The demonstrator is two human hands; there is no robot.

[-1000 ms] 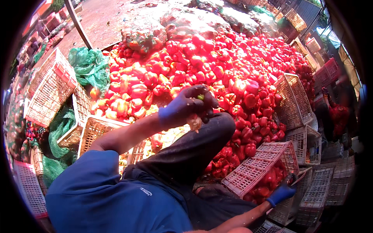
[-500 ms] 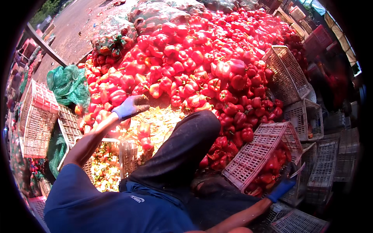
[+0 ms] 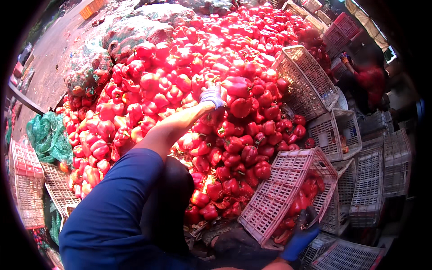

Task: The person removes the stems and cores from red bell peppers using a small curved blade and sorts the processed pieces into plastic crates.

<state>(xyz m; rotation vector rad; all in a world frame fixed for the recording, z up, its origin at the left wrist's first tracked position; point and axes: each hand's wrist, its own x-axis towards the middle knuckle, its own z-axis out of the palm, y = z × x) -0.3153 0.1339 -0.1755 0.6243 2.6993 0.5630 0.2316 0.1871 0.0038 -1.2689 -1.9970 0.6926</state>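
Note:
My left hand (image 3: pixel 213 96), in a pale blue and white glove, reaches across the heap of red bell peppers. It is right beside a large red bell pepper (image 3: pixel 237 87). Glare washes out its fingers, so their grip does not show. At the lower right, my right hand (image 3: pixel 302 238) wears a blue glove with a dark coating. Its fingers are curled at the open end of a tilted pinkish crate (image 3: pixel 280 190), near the red peppers (image 3: pixel 299 200) inside. What those fingers hold, if anything, I cannot make out.
Green netting (image 3: pixel 49 137) and plastic crates (image 3: pixel 28 180) are on the left. Full mesh sacks (image 3: pixel 137 37) lie behind the heap. More crates stand on the right, one tipped beside the heap (image 3: pixel 303 78). Another person (image 3: pixel 370 83) sits at the far right.
My left hand has swung right and farther out over the heap. My right hand has come in to the crate's open end. The whole view has shifted; my left arm now covers the lower left.

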